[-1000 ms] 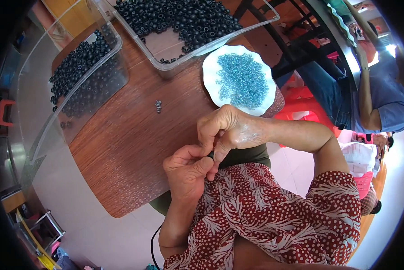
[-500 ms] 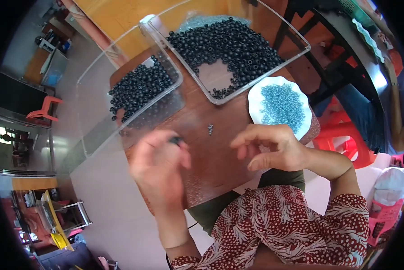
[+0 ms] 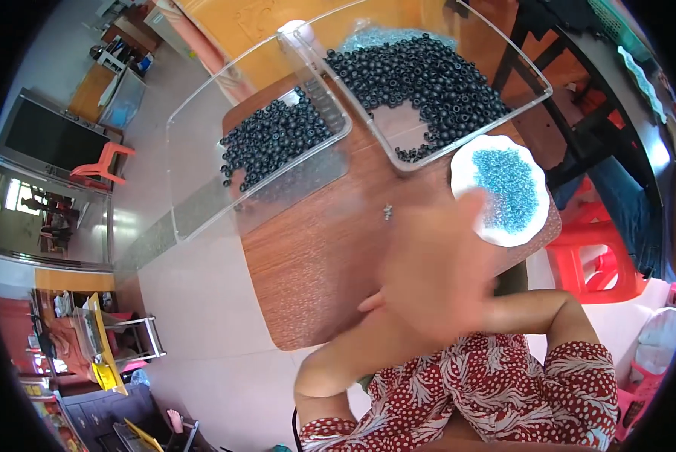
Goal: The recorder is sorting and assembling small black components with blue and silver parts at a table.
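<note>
My left hand (image 3: 439, 264), smeared by motion, crosses in front of my body and reaches over the near-left rim of a white scalloped plate (image 3: 466, 159). Small clear-blue beads (image 3: 509, 190) are heaped on that plate. Whether its fingers hold anything is lost in the blur. Behind it lies my right hand (image 3: 371, 302), mostly hidden; only what looks like a fingertip pokes out beside the left wrist. A little cluster of tiny grey pieces (image 3: 387, 212) rests on the brown table (image 3: 308, 256) just beyond my left hand.
Two clear plastic bins hold black beads: the left bin (image 3: 262, 197) and the far bin (image 3: 469, 139). A blue-tinted plastic bag (image 3: 398, 35) lies in the far bin. Red stools (image 3: 605, 260) and a person's jeans-clad leg (image 3: 620, 200) are at the right.
My left hand, earlier left of the grey pieces with a black bead at its fingers, has swung right to the plate. It now covers my right hand. The whole view has shifted.
</note>
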### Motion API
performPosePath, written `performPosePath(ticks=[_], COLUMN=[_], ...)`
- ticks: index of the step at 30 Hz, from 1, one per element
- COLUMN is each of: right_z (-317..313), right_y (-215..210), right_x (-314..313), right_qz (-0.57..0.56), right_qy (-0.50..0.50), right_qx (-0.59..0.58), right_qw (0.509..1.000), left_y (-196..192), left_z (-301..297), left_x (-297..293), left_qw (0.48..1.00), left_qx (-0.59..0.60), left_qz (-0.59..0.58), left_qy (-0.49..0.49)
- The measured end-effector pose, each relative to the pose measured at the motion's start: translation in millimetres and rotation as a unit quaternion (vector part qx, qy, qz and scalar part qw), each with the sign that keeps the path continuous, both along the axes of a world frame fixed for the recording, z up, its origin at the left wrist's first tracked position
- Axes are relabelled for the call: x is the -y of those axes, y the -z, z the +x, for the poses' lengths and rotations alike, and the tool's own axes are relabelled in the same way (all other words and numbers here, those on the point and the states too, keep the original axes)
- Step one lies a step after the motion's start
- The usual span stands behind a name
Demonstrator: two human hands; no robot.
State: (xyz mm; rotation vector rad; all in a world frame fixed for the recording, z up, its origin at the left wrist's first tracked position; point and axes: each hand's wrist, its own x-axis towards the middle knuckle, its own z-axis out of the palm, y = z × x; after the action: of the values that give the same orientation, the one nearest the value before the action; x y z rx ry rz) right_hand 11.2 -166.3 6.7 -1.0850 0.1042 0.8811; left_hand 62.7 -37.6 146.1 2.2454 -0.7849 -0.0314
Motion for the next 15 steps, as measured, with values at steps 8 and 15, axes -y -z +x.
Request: performPosePath(ticks=[8,15], right_z=[-162,-41], right_y=[-31,-91], right_x=[45,-62], right_qz=[-0.597,-0.891], right_qy=[0.247,0.340], right_qx=[0.126,0.212], right_qw=[0.753,0.216], left_y=[12,46], left_z=[-81,-73], left_x=[112,79], left_qw=[0.854,0.846], left_qx=[0.304,0.412], left_qz=[-0.392,-0.274], left_qy=[0.160,0.198])
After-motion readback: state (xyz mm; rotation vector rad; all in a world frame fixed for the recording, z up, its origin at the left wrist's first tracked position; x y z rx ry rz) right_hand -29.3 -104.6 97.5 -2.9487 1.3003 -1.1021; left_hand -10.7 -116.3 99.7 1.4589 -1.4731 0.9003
